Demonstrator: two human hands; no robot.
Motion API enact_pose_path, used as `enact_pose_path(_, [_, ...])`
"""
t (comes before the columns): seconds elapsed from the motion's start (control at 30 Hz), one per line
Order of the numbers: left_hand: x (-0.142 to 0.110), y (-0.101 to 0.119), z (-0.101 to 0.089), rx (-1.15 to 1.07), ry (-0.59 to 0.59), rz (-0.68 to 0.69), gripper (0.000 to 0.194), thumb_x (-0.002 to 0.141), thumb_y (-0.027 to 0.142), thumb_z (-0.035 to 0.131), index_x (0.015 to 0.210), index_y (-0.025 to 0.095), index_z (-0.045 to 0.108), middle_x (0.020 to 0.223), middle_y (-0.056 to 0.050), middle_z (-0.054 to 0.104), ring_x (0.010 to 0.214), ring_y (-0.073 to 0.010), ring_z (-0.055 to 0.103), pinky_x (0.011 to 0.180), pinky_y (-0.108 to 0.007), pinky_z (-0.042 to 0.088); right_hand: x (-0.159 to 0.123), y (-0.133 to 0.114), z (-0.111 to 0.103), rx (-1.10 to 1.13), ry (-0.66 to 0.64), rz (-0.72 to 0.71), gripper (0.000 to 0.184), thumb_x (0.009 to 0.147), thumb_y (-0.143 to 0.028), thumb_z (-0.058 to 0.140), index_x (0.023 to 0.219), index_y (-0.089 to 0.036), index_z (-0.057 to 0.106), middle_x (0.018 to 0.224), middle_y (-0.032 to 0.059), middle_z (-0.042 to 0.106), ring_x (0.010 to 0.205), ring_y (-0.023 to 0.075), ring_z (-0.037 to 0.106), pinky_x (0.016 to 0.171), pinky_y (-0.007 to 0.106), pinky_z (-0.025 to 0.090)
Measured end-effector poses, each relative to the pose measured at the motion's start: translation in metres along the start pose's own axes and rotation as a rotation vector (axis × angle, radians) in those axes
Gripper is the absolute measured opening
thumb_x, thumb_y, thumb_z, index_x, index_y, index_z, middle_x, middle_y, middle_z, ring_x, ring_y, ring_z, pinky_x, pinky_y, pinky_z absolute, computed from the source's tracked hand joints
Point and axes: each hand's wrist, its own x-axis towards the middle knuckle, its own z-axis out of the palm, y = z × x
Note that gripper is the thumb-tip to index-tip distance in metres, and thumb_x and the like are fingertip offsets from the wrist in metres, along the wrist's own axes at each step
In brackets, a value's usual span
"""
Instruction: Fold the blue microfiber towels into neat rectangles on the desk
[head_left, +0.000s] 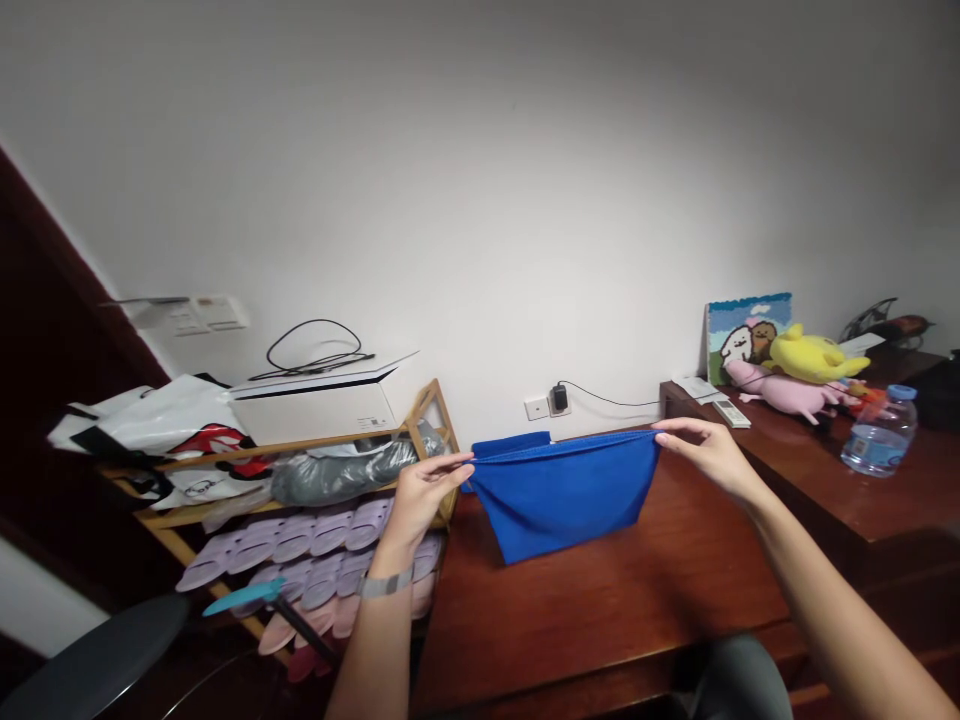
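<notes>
A piece of blue cloth (570,490) hangs stretched between my two hands above the wooden table, its lower edge at or close to the tabletop. Its exact kind is unclear; the upper edge looks like a seam or band. My left hand (427,495) pinches the upper left corner between thumb and fingers. At the upper right corner, my right hand (697,450) grips the cloth in the same way. Another blue fabric part (511,442) shows behind it; whether the two are joined cannot be seen.
A shoe rack (169,545) with lilac clogs (289,540), a white box (315,405) and a bag (180,425) stands left. On the right side cabinet (847,500) are plush toys (810,352), a remote (731,412) and a water bottle (879,440). A charger (559,397) sits in the wall socket.
</notes>
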Motion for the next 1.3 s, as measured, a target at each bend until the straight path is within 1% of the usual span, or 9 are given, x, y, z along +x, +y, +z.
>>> enact_pose_path(0.13, [0.023,0.002,0.006,-0.020,0.023,0.037,0.049,0.061,0.053,0.093,0.095,0.018,0.084,0.094,-0.011,0.083,0.082,-0.0253,0.076,0.077,-0.036,0.063,0.014,-0.002,0.000,-0.011,0.006,0.021,0.055,0.065,-0.066,0.087,0.097,-0.022,0.083,0.102,0.0098,0.082,0.098,0.0294,0.075,0.090,0.041,0.059])
enact_pose_path(0.3, [0.048,-0.010,0.021,-0.069,0.024,0.032,0.052,0.061,0.050,0.092,0.099,0.016,0.083,0.098,-0.012,0.083,0.090,-0.0242,0.075,0.080,-0.035,0.061,0.033,0.003,0.002,-0.032,0.031,0.074,0.058,0.064,-0.063,0.087,0.101,-0.019,0.083,0.103,0.0104,0.082,0.092,0.0269,0.074,0.084,0.039,0.059])
enact_pose_path(0.47, [0.055,-0.017,0.027,-0.085,-0.013,0.005,0.055,0.061,0.051,0.092,0.100,0.014,0.082,0.092,-0.013,0.082,0.090,-0.0255,0.075,0.077,-0.035,0.061,0.038,0.003,-0.001,-0.049,0.025,0.096,0.058,0.063,-0.061,0.087,0.101,-0.017,0.083,0.100,0.0102,0.082,0.088,0.0252,0.074,0.084,0.039,0.059])
enact_pose_path(0.67, [0.044,-0.011,0.022,-0.056,-0.035,0.042,0.051,0.061,0.052,0.093,0.096,0.016,0.084,0.099,-0.013,0.083,0.090,-0.0265,0.076,0.083,-0.038,0.062,0.025,-0.001,-0.008,-0.049,0.023,0.069,0.058,0.064,-0.064,0.087,0.101,-0.019,0.084,0.101,0.0103,0.082,0.087,0.0246,0.073,0.085,0.039,0.059])
enact_pose_path(0.83, [0.036,-0.002,0.017,-0.019,-0.037,0.057,0.048,0.063,0.053,0.092,0.094,0.017,0.085,0.090,-0.011,0.083,0.082,-0.0253,0.076,0.072,-0.034,0.063,0.013,-0.014,-0.014,-0.038,0.030,0.071,0.056,0.063,-0.062,0.089,0.099,-0.019,0.084,0.095,0.0098,0.082,0.084,0.0239,0.072,0.087,0.039,0.058])
enact_pose_path(0.93, [0.031,0.006,0.016,-0.008,-0.025,0.087,0.043,0.065,0.051,0.091,0.093,0.019,0.085,0.089,-0.009,0.084,0.080,-0.0240,0.076,0.072,-0.033,0.063,0.006,-0.023,-0.018,-0.032,0.052,0.068,0.057,0.062,-0.062,0.090,0.098,-0.018,0.084,0.094,0.0100,0.082,0.085,0.0246,0.072,0.087,0.040,0.058])
enact_pose_path(1.13, [-0.009,0.032,0.009,0.041,0.034,0.144,0.037,0.068,0.050,0.090,0.090,0.021,0.085,0.092,-0.008,0.084,0.082,-0.0265,0.078,0.075,-0.035,0.065,-0.025,-0.043,-0.029,-0.065,0.082,0.050,0.052,0.063,-0.062,0.091,0.092,-0.020,0.085,0.099,0.0107,0.082,0.091,0.0277,0.073,0.088,0.040,0.058])
enact_pose_path(1.23, [-0.031,0.046,0.007,0.023,0.061,0.110,0.039,0.067,0.049,0.092,0.093,0.021,0.084,0.089,-0.007,0.083,0.080,-0.0271,0.078,0.073,-0.036,0.065,-0.041,-0.052,-0.036,-0.076,0.105,0.047,0.050,0.063,-0.063,0.091,0.089,-0.021,0.084,0.099,0.0108,0.082,0.092,0.0288,0.074,0.086,0.039,0.059])
enact_pose_path(1.3, [-0.035,0.047,0.008,-0.006,0.061,0.081,0.042,0.066,0.047,0.093,0.097,0.020,0.083,0.089,-0.007,0.083,0.080,-0.0264,0.078,0.074,-0.035,0.065,-0.045,-0.052,-0.038,-0.080,0.104,0.053,0.051,0.063,-0.064,0.091,0.090,-0.021,0.084,0.100,0.0113,0.082,0.093,0.0292,0.074,0.085,0.039,0.059])
